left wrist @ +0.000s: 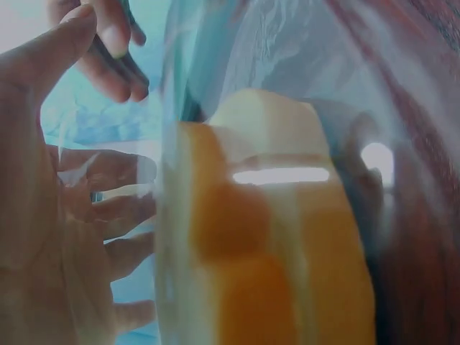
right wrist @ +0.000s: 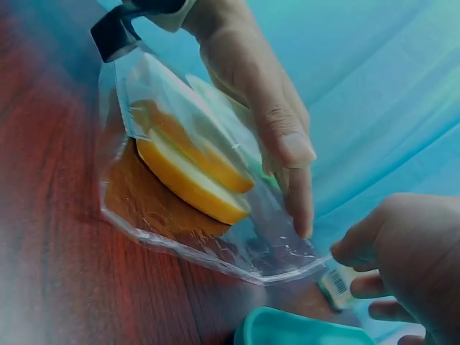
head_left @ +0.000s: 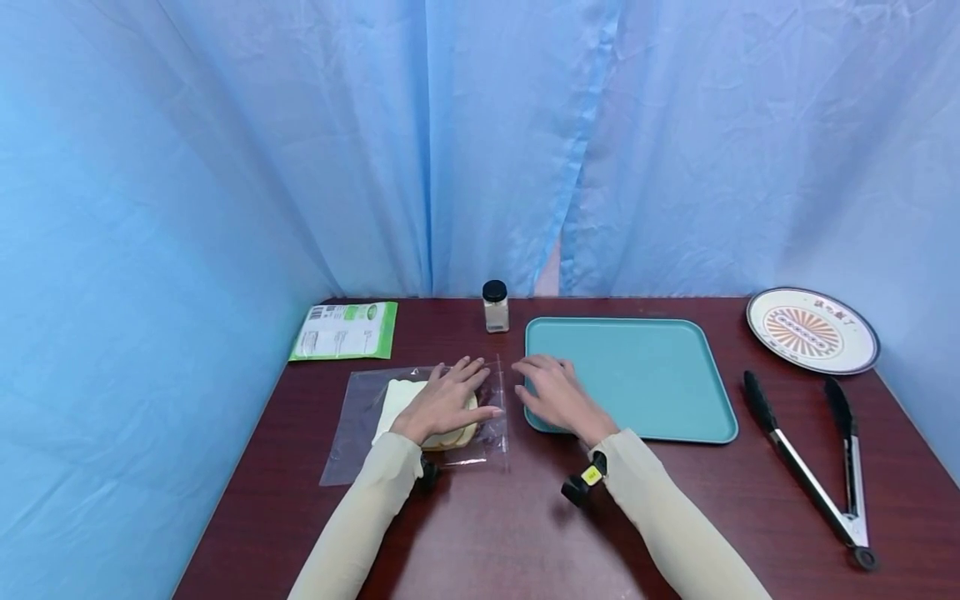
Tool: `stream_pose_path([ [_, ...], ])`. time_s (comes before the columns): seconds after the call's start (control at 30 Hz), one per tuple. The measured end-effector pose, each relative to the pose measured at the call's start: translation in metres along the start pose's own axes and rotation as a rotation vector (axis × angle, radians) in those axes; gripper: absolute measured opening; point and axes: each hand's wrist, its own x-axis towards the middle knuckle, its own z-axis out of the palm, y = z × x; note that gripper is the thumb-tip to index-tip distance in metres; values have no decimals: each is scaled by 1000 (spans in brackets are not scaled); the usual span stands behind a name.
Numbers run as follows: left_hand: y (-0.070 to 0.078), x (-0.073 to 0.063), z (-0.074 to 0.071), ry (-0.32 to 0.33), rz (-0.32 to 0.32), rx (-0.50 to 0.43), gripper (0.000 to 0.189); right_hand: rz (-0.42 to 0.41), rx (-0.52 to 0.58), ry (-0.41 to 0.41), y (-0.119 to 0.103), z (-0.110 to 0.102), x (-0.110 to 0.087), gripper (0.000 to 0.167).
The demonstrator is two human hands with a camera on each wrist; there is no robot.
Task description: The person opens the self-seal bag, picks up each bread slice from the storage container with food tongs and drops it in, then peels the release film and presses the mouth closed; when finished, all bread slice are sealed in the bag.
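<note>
A clear plastic bag lies on the table at left of centre, with slices of bread stacked inside; their yellow-brown crusts show through the film. My left hand rests on the bag, fingers spread and mostly straight. Part of the bread fills the left wrist view beside that palm. Just past the bag's right edge is my right hand, over the left rim of the teal tray. Its fingers are slightly bent and hold nothing that I can see. The fingertips come close to the bag's edge; contact is unclear.
A green and white packet lies at the back left. A black-capped jar stands behind the bag. At the right are black-tipped tongs, spread apart, and a patterned plate. Blue curtains enclose the table.
</note>
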Motion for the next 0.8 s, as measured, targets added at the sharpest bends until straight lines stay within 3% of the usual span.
stream_pose_path([
  [0.17, 0, 2, 2, 9, 3, 28, 86, 37, 0, 8, 1, 8, 15, 38],
  [0.5, 0, 7, 6, 0, -15, 69, 87, 112, -7, -65, 3, 24, 39, 38],
  [0.8, 1, 11, 10, -9, -27, 92, 88, 140, -12, -74, 2, 37, 51, 34],
])
